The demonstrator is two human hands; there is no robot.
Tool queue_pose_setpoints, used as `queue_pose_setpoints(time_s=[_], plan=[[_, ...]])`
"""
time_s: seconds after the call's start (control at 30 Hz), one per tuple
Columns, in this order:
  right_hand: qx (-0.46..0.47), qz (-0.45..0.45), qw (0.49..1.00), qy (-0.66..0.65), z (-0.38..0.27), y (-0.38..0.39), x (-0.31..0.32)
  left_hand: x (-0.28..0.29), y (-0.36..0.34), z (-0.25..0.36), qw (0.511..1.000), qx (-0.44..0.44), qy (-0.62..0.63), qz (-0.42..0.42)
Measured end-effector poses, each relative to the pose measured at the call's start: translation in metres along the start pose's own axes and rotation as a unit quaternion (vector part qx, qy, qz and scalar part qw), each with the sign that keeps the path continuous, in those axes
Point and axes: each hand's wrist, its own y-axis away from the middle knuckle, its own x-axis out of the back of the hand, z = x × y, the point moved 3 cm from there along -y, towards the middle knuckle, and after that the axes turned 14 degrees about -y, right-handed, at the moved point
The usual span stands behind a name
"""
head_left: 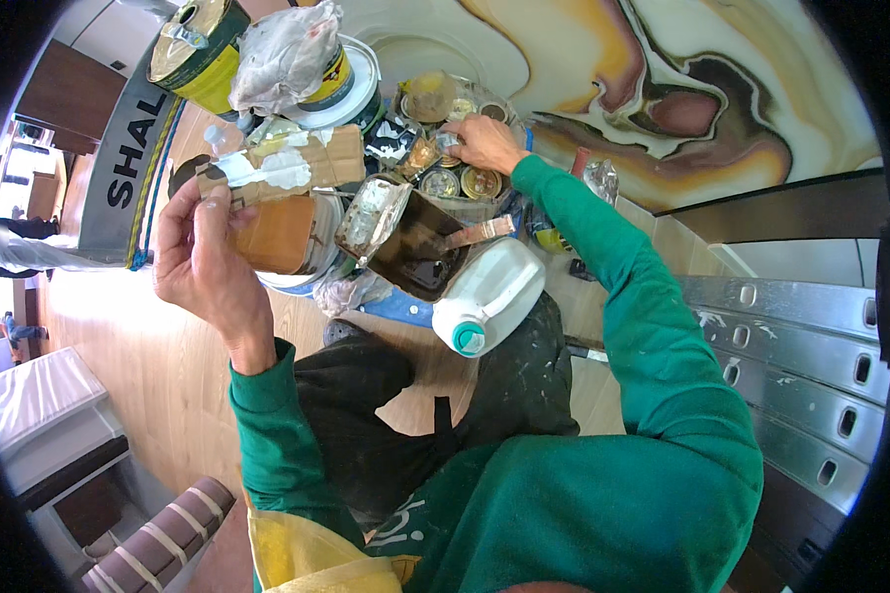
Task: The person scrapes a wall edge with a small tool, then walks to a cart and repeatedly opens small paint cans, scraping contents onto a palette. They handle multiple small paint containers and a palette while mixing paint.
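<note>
A strip of brown cardboard (341,155) smeared with white paste is pinched at its near left end by my left hand (203,252). Stretched forward, my right hand (489,143) has its fingers bent down among small open tins and jars; what they grip is hidden. One round tin with a golden inside (482,183) sits just below that hand. Closer to me is an open brown-stained tub (425,247) with a flat stick (480,232) across its edge. Against it leans a white plastic jug (504,292) with a teal cap.
Behind the cardboard stand a large yellow-and-green can (203,59) and a white bucket (361,84), near a crumpled plastic bag (285,54). A brown-lidded container (275,235) lies below the cardboard. Marbled panelling (564,59) rises behind; a metal ladder (801,341) lies at right.
</note>
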Motion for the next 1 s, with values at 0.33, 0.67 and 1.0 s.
queue_pose_setpoints(time_s=[0.33, 0.67, 1.0], plan=[[-0.099, -0.033, 0.994, 0.041, 0.01, 0.009, 0.02, -0.004, -0.001, -0.013, 0.997, 0.056, 0.029, -0.052], [0.046, 0.028, 0.92, -0.387, -0.166, 0.01, 0.132, -0.008, -0.001, -0.012, 0.985, 0.105, 0.097, -0.101], [0.122, -0.076, 0.914, -0.379, -0.235, -0.005, 0.153, -0.016, -0.001, 0.002, 0.95, 0.117, 0.135, -0.254]])
